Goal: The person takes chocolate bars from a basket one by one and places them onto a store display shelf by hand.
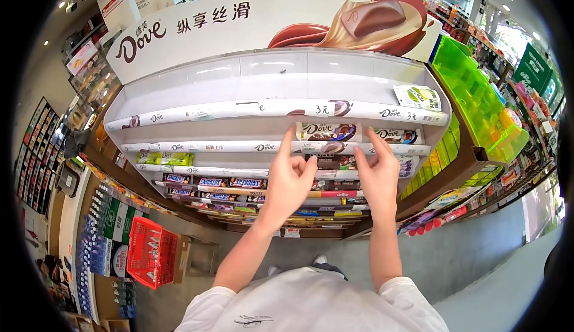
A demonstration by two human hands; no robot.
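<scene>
A Dove chocolate bar (327,132) stands on the second shelf, its printed front facing me, between my two hands. My left hand (292,176) is at the bar's left end, index finger stretched up beside it and thumb apart, lower down. On the other side, my right hand (379,167) has its index finger near the right end and its thumb below, in front of the shelf strip. Whether the fingertips touch the wrapper, I cannot tell. Just right of that hand sits a second Dove bar (399,136), partly covered by the fingers.
Lower shelves hold green packets (165,158), Snickers bars (210,182) and other bars. A white-and-green pouch (417,97) lies on the top shelf's right. Green translucent bins (466,87) flank the rack. A red shopping basket (152,252) stands at lower left.
</scene>
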